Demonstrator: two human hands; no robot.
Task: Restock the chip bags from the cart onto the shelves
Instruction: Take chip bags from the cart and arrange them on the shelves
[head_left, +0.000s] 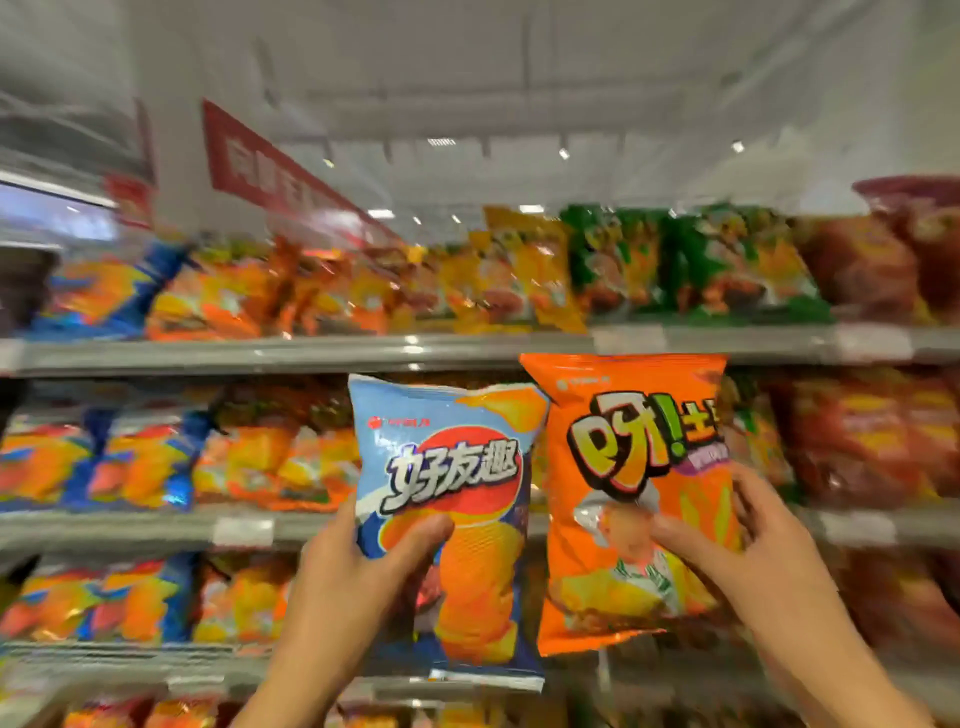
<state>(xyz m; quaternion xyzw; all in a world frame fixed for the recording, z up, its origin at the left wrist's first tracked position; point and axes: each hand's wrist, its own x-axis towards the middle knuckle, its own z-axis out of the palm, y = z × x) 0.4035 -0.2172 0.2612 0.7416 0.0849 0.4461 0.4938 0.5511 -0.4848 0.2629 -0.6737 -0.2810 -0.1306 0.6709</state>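
Observation:
My left hand (358, 566) grips a light-blue chip bag (452, 467) by its lower left side and holds it upright in front of the shelves. Right beside it, my right hand (748, 551) holds an orange chip bag (634, 415), thumb on its front and fingers along its right edge. The orange bag's top reaches the front edge of the upper shelf (311, 353). Both bags hang in the air in front of the middle shelf row. The cart is out of view.
Shelves full of chip bags fill the view: blue and orange bags (114, 462) at left, yellow and green bags (691, 265) on the top row, dark red bags (872, 436) at right. A red sign (260, 166) hangs at upper left. The background is motion-blurred.

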